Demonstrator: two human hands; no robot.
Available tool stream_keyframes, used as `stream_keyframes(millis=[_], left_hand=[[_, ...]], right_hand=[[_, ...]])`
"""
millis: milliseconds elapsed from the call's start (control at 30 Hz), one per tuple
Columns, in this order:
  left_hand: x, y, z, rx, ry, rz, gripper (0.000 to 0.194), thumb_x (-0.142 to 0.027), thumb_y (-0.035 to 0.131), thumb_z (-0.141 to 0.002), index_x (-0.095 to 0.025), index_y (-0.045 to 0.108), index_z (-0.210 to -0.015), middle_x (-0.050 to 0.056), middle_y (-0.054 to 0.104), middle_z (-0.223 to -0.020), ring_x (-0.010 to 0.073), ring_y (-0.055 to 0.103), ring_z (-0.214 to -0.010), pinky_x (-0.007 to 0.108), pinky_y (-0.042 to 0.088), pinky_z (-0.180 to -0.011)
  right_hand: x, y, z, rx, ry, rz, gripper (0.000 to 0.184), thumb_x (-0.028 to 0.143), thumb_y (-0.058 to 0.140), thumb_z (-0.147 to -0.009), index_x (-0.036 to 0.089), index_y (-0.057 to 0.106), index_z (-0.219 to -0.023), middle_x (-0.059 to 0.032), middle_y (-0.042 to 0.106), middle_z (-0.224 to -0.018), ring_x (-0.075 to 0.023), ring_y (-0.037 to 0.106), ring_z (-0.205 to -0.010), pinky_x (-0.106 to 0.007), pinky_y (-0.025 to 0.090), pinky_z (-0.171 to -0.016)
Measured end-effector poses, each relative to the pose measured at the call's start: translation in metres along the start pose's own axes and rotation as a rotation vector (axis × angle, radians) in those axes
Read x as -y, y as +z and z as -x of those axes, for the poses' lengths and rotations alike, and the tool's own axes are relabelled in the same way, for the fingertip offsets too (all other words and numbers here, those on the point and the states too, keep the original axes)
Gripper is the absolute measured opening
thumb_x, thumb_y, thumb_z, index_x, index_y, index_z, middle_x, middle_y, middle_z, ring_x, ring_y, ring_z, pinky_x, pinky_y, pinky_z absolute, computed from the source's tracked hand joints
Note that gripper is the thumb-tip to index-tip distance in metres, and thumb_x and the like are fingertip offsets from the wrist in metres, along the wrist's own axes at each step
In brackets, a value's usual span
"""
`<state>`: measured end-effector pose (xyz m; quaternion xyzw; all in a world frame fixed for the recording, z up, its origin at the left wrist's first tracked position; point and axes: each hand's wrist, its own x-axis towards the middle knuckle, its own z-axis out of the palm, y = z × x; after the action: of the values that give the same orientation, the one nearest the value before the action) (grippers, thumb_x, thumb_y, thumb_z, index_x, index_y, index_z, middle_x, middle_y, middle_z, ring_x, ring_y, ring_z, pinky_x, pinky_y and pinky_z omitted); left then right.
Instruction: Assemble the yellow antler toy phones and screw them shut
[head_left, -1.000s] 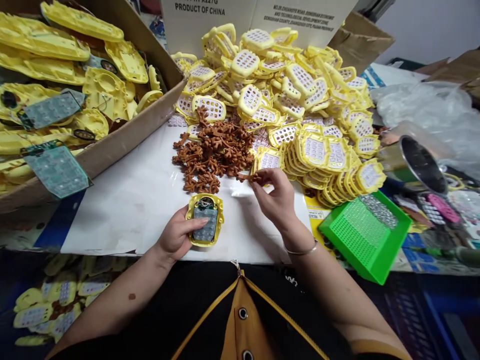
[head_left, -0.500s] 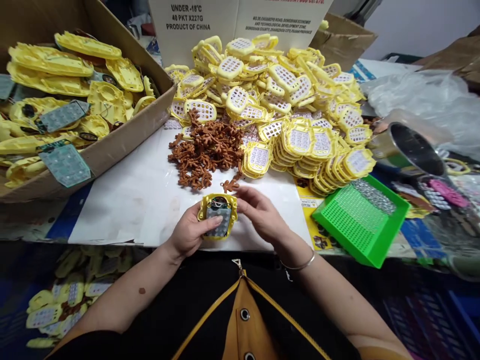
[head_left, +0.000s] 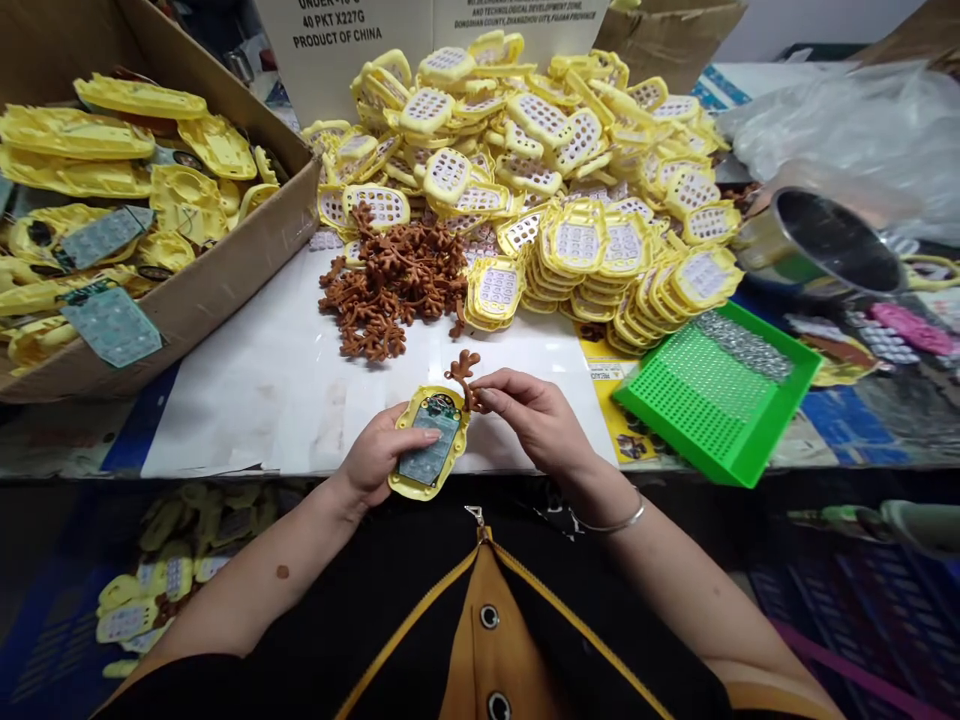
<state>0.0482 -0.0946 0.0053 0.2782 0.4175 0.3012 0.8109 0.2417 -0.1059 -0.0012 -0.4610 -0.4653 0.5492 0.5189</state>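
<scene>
My left hand (head_left: pixel 379 450) grips a yellow plastic toy shell (head_left: pixel 417 487) tilted above the table's front edge, its thumb pressed on the circuit board (head_left: pixel 427 455) inside. At the shell's upper right corner, my right hand (head_left: pixel 529 410) pinches a brown antler-shaped piece (head_left: pixel 463 368) between thumb and fingers. The lower end of that piece is at the shell's edge; whether it is seated there I cannot tell. Just beyond lies a heap of brown antler-shaped pieces (head_left: pixel 397 280). Stacked yellow shells with keypads (head_left: pixel 577 245) stand to its right.
A cardboard box (head_left: pixel 247 245) of yellow shells with boards stands at left. Loose yellow shells (head_left: pixel 540 120) pile up at the back. On the right are a green basket (head_left: pixel 697 440) holding small metal parts (head_left: pixel 742 345), and a metal pot (head_left: pixel 780 240). More shells (head_left: pixel 142 600) lie below, left.
My right hand has drawn a brown antler-shaped piece up to the shell's corner. The shell in my left hand has tilted, and the head view has shifted slightly.
</scene>
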Motion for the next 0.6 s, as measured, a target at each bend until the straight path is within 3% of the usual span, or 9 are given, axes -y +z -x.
stream_keyframes(millis=[300, 600], left_hand=[[0.001, -0.002, -0.001, -0.045, 0.014, -0.134, 0.035, -0.020, 0.079, -0.058, -0.012, 0.069, -0.090, 0.007, 0.073, -0.080, 0.0189, 0.067, -0.068, 0.029, 0.052, -0.065], [0.000, -0.004, -0.005, -0.024, -0.004, -0.126, 0.033, -0.019, 0.078, -0.059, -0.013, 0.070, -0.089, 0.006, 0.073, -0.080, 0.0180, 0.066, -0.068, 0.028, 0.051, -0.065]], right_hand=[[0.006, -0.006, -0.001, 0.070, -0.222, 0.459, 0.016, 0.033, 0.061, -0.087, 0.021, 0.070, -0.089, -0.0035, 0.065, -0.079, -0.0153, 0.063, -0.076, -0.032, 0.050, -0.073], [0.010, -0.009, -0.006, 0.156, -0.313, 0.571, 0.012, 0.024, 0.057, -0.089, 0.019, 0.067, -0.091, -0.0039, 0.065, -0.081, -0.0146, 0.063, -0.077, -0.030, 0.051, -0.071]])
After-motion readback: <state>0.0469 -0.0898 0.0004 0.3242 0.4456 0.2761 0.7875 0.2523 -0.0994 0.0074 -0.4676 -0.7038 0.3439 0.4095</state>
